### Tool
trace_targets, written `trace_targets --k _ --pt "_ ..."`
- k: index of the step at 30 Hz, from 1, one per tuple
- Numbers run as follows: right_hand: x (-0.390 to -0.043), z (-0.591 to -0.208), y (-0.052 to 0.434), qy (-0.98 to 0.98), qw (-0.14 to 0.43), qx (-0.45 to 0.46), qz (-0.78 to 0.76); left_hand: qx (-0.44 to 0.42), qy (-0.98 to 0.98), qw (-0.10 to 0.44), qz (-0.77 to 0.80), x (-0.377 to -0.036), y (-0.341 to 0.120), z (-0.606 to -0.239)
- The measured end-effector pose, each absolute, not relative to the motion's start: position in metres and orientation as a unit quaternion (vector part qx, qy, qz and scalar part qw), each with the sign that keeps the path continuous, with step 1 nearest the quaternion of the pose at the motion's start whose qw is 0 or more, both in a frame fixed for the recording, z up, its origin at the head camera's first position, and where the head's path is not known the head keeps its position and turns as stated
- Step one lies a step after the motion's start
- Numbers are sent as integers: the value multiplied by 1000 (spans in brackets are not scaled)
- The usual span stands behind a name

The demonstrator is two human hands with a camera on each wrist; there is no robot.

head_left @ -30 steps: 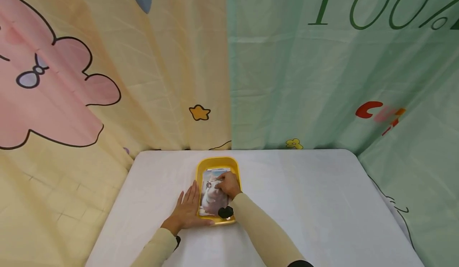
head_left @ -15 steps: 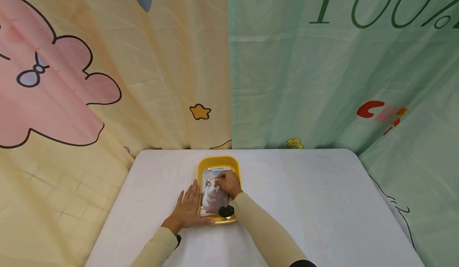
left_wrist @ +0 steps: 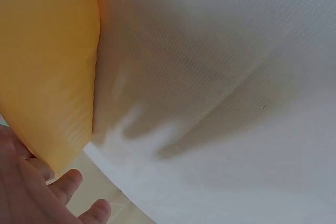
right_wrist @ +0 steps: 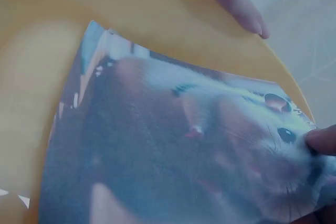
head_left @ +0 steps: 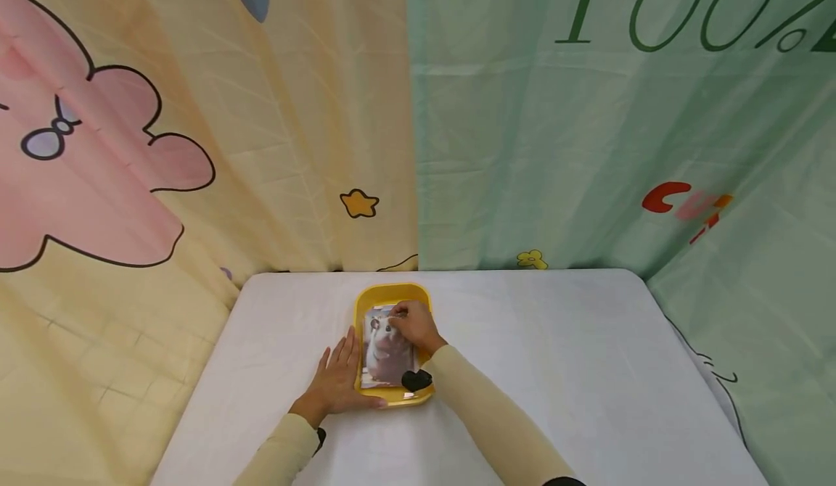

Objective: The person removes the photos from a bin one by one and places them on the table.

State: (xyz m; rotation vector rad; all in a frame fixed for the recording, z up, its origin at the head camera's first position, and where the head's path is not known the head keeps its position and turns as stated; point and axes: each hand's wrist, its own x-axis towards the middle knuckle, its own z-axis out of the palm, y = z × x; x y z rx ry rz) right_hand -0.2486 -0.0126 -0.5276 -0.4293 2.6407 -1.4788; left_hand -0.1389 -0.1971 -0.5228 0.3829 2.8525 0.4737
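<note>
A yellow tray (head_left: 367, 296) stands upright on the white table, near its far edge. Inside it a glossy photo (head_left: 387, 364) of a white hamster lies lengthwise. My right hand (head_left: 421, 328) pinches the photo near its far right part; in the right wrist view the thumb (right_wrist: 323, 141) presses on the hamster's face, with other fingers low at the photo's edge. The photo (right_wrist: 152, 129) bows slightly there. My left hand (head_left: 338, 384) rests with fingers straight along the tray's left wall, thumb across the near rim. The left wrist view shows its fingers by the yellow wall (left_wrist: 50, 77).
The white-covered table (head_left: 555, 377) extends widely to the right and left of the tray. Printed curtains (head_left: 522, 123) hang behind it and at both sides. A black piece (head_left: 416, 380) sits under the right wrist, over the tray's near corner.
The right hand and forearm have shifted slightly right and outward over the tray, and more of the hamster's head shows. The left hand has stayed at the tray's side.
</note>
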Motion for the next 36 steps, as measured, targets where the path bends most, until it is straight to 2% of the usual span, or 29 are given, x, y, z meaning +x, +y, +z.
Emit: trace_targets --k 13,26,36 --pt "-250 -520 15 859 -2 -153 -489 124 973 112 160 -140 -193 -525" --pt "-273 -506 55 833 -74 -123 -535 115 973 115 165 -141 -194 -523" --pt "-288 -487 97 823 -69 -77 -559 109 971 124 173 -141 -193 -524"
